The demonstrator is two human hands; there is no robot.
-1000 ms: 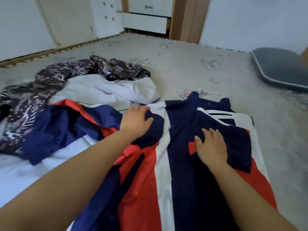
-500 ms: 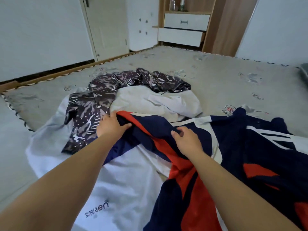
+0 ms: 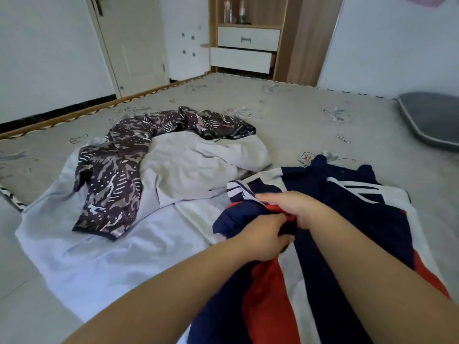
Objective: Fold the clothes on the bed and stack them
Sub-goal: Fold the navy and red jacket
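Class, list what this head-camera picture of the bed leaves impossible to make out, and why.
- Left hand's fingertips: buried in the navy, red and white jacket.
- Jacket's lower part: cut off by the bottom edge.
- White garment: partly covered by the patterned garment.
- Grey cushion: cut off by the right edge.

No text, label, brand or number can be read. The bed cover (image 3: 310, 115) carries small red-and-grey printed emblems, one just beyond the navy, red and white garment (image 3: 347, 219), but their marks are too blurred to make out.
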